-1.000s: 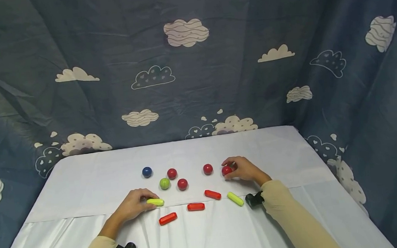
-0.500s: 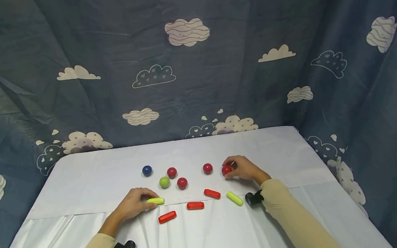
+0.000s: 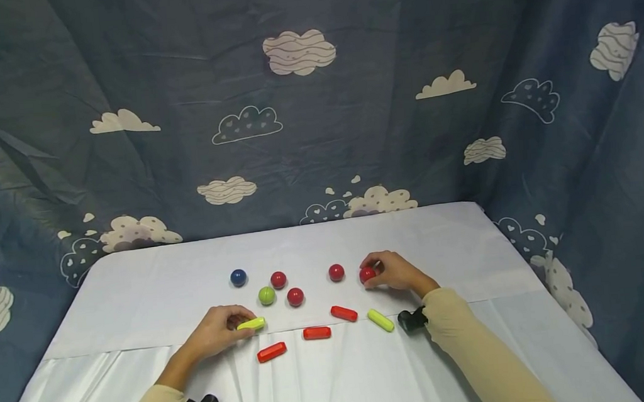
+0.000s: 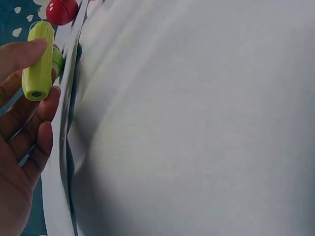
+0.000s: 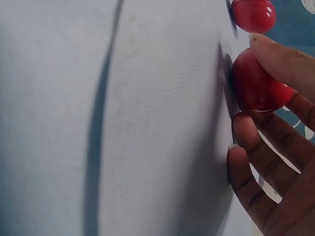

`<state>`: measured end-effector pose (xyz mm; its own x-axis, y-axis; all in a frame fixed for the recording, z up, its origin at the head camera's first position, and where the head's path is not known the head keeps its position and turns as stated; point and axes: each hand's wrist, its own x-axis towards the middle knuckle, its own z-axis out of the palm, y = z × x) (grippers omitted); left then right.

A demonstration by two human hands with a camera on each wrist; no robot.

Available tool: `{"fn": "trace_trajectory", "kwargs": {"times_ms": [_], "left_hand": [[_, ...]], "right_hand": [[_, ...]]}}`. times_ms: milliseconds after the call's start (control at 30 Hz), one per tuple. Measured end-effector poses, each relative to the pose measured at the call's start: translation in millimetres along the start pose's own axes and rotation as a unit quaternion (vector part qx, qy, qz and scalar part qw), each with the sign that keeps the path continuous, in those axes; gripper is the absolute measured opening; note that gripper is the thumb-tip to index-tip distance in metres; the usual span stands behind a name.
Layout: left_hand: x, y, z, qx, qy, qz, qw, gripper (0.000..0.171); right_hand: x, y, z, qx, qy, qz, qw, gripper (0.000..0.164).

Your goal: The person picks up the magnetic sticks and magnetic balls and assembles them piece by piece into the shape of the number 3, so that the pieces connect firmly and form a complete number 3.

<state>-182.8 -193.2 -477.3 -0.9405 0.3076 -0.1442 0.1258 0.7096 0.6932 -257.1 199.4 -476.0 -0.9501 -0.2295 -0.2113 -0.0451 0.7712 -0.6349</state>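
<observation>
Over creased cloth [image 3: 370, 380] | left fingers [image 4: 48, 104] pinch ribbed cylinder [image 4: 35, 78] | right fingers [image 5: 285, 61] pinch glossy ball [image 5: 252, 83]

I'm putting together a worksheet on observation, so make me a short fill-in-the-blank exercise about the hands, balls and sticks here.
1. The right hand holds a ball coloured ____.
2. The red sticks on the white cloth number ____.
3. In the head view, the leftmost ball is coloured ____.
4. The left hand holds one yellow stick; the other yellow stick lies closer to the ____ hand.

Missing words: red; three; blue; right.
</observation>
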Motion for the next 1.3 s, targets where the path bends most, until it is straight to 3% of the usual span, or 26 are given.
{"fn": "trace_trajectory", "kwargs": {"times_ms": [133, 467, 833, 1300], "left_hand": [[-1.3, 5.1, -1.9, 0.009, -0.003, 0.012, 0.9999, 0.020], [-9.4, 24.8, 3.0, 0.010, -0.030, 0.101, 0.9944, 0.018], [-22.3, 43.6, 15.2, -0.012, -0.059, 0.125, 0.9903, 0.017], [-34.9, 63.0, 45.7, -0.039, -0.091, 0.143, 0.9848, 0.015]], "right_hand": [[-1, -1, -1, 0.001, 0.001, 0.000, 1.000, 0.041], [-4, -2, -2, 0.009, -0.008, -0.005, 1.000, 0.041], [-4, 0, -1, 0.004, -0.001, -0.005, 1.000, 0.041], [-6, -1, -1, 0.010, 0.003, 0.000, 1.000, 0.039]]}}
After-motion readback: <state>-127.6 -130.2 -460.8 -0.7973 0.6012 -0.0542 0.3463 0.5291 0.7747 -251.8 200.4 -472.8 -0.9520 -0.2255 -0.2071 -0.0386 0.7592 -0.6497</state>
